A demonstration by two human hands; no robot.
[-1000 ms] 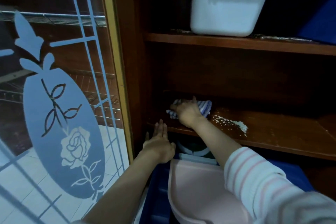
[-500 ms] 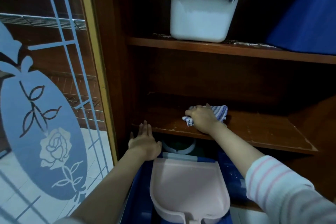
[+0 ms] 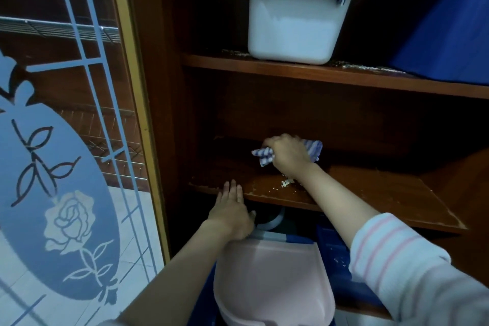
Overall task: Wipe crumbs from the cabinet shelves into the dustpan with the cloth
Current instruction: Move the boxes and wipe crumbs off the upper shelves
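My right hand (image 3: 287,156) grips a bunched blue-and-white striped cloth (image 3: 313,148) on the lower wooden shelf (image 3: 370,193). A small heap of pale crumbs (image 3: 285,183) lies on the shelf just in front of my right wrist. My left hand (image 3: 231,210) lies flat with straight fingers against the shelf's front edge, at the far rim of the pink dustpan (image 3: 272,278). The dustpan sits below the shelf edge on something blue. More crumbs line the upper shelf (image 3: 357,75).
A white tub with a yellow lid and purple handle (image 3: 296,13) stands on the upper shelf, beside a blue bag (image 3: 449,34). The open glass door with a rose motif (image 3: 66,180) stands at the left. Blue bins (image 3: 333,254) sit under the lower shelf.
My right hand has drawn the cloth from the shelf's left part toward the middle, and a small crumb heap now shows by the wrist. My left hand stays at the shelf edge.
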